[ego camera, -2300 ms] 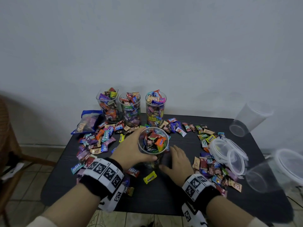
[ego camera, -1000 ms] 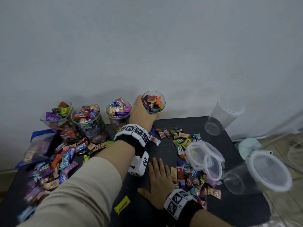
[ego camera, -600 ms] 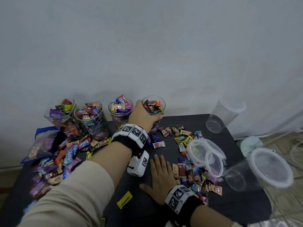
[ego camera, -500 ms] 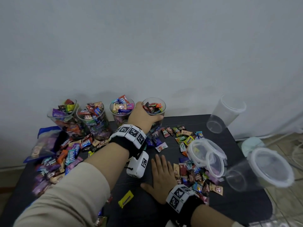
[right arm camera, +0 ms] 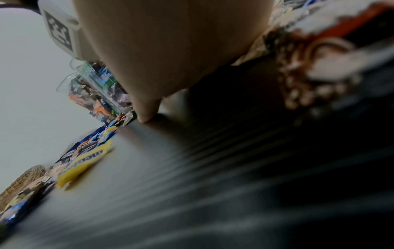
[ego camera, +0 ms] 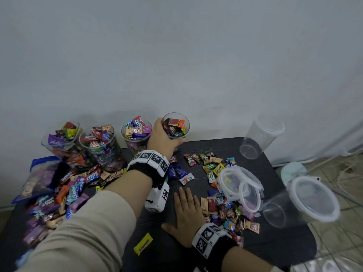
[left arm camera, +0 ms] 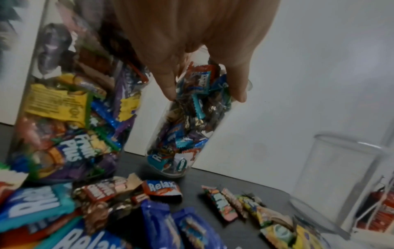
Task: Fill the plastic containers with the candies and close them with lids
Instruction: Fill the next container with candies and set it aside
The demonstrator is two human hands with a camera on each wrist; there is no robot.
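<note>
Left hand (ego camera: 163, 139) grips the filled container (ego camera: 175, 125) at upper centre of the head view, apparently to line it up beside three filled ones. Right hand (ego camera: 187, 210) lies flat, fingers spread, on the table (ego camera: 161, 258), likely bracing. Lids (ego camera: 242, 185) wait at centre right.

The filled container (ego camera: 175, 128), gripped by the left hand (ego camera: 161, 140), has been carried from the table's near middle to the back edge and set beside the three other full containers (ego camera: 98, 142), while the right hand (ego camera: 187, 209) was shifted slightly and laid flat.
</note>
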